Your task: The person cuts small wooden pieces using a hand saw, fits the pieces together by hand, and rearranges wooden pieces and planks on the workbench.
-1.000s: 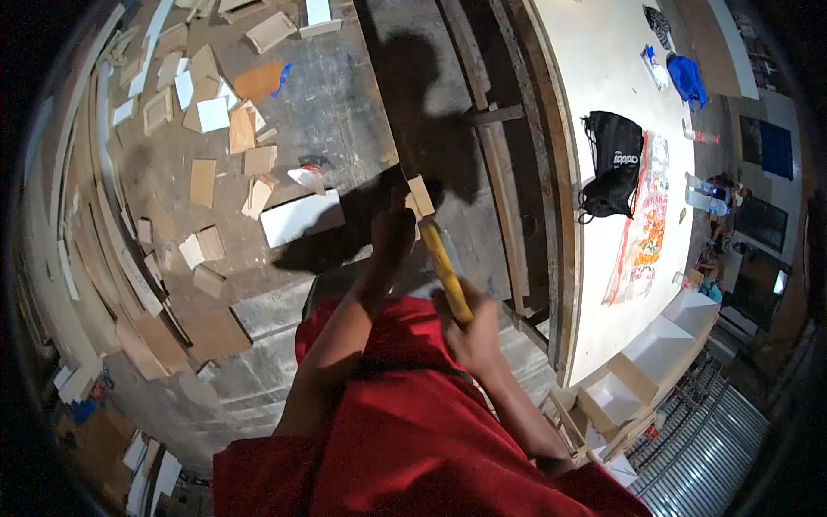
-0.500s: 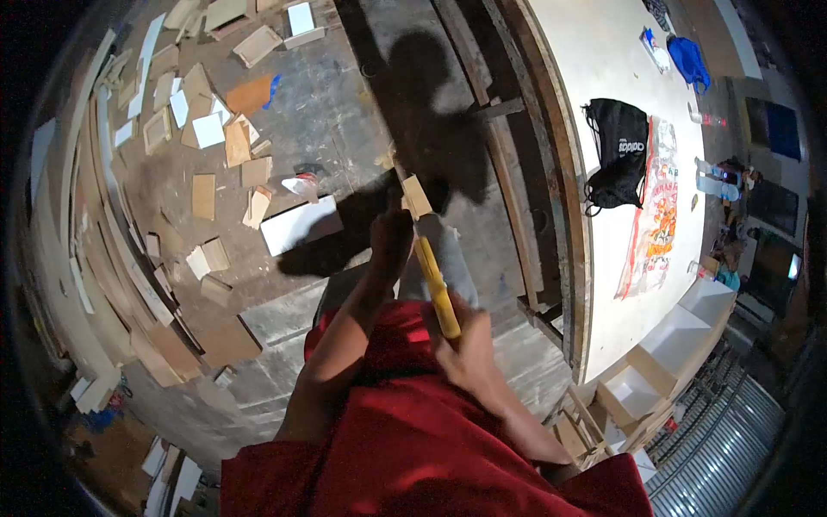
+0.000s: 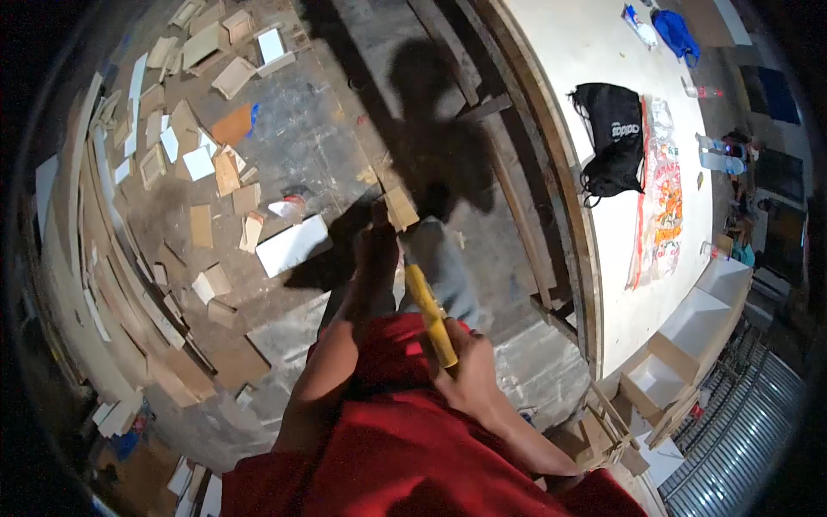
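My right hand (image 3: 469, 362) is wrapped around the lower end of a long yellow tool (image 3: 428, 310), held slanted in front of my red shirt. Its kind I cannot make out. Farther out, my left hand (image 3: 376, 246) is closed in shadow at a small light wooden block (image 3: 401, 209). The block sticks out past the fingers, over my knees. The upper end of the yellow tool points toward the block, with a visible space between them.
Wood offcuts (image 3: 201, 226) and a white board (image 3: 294, 246) lie scattered on the floor to the left. Long strips (image 3: 129, 250) are stacked farther left. On the right, a pale tabletop (image 3: 551, 52) carries a black drawstring bag (image 3: 610, 138) and a printed plastic bag (image 3: 660, 207). Box-like drawers (image 3: 659, 379) stand below.
The wooden block and my left hand have shifted slightly left and nearer to me. The yellow tool has moved down, widening the space between it and the block. The view has turned slightly.
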The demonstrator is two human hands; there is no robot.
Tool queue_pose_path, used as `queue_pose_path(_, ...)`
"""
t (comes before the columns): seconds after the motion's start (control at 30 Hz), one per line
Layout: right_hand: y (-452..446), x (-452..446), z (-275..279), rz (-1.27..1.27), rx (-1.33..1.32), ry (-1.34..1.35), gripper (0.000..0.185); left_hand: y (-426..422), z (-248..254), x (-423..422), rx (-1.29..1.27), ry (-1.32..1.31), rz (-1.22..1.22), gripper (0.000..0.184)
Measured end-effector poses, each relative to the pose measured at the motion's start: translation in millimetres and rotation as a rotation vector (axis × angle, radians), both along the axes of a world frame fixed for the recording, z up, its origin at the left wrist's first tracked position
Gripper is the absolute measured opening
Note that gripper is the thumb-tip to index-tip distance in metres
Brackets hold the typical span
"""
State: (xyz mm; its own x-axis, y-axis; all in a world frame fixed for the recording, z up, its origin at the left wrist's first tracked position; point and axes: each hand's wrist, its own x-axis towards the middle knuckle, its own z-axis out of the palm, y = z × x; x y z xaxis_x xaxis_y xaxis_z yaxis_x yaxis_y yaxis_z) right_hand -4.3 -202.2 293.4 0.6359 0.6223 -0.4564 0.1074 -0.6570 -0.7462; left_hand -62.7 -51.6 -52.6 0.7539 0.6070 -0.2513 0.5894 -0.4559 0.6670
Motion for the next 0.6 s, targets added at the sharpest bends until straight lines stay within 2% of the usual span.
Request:
queue_pose_path(0.07,2.0,2.0,-24.6,-0.011,-0.079,0.034,0.026,-3.5,-5.5,-7.4,-0.010,-0.001,-0.005,0.017)
queue_pose_path(0.1,14.3,8.0,-51.2,0.085,-0.098,-0.052,0.028,-3.0,-2.8,-4.9,-0.011,-0.001,-0.005,0.018)
queue_pose_path(0.17,26.8,6.7,-67.5,0.231,-0.127,-0.140,0.031,-2.3,1.0,-4.3,-0.014,-0.003,-0.016,0.021)
queue_pose_path(0.2,25.5,11.9,-57.9,0.221,-0.118,-0.149,0.031,-1.3,1.9,-2.1,-0.014,-0.005,-0.016,0.022)
queue_pose_path(0.27,6.8,12.3,-17.1,0.067,-0.120,0.009,0.031,-0.7,1.7,-3.0,-0.017,-0.011,-0.021,0.024)
queue_pose_path(0.3,-2.0,9.0,-10.1,-0.005,0.007,0.007,0.031,-0.2,1.7,-4.6,-0.018,-0.011,-0.020,0.025)
queue_pose_path(0.4,11.2,19.4,-42.9,0.028,-0.054,0.024,0.031,0.5,3.2,-2.6,-0.028,-0.022,-0.021,0.029)
queue_pose_path(0.43,24.5,25.7,-68.5,0.119,-0.044,-0.098,0.031,-0.1,3.2,-4.1,-0.029,-0.022,-0.021,0.031)
queue_pose_path(0.6,6.1,16.9,-22.2,0.129,-0.138,0.030,0.032,-0.1,4.9,-6.9,-0.039,-0.026,-0.015,0.037)
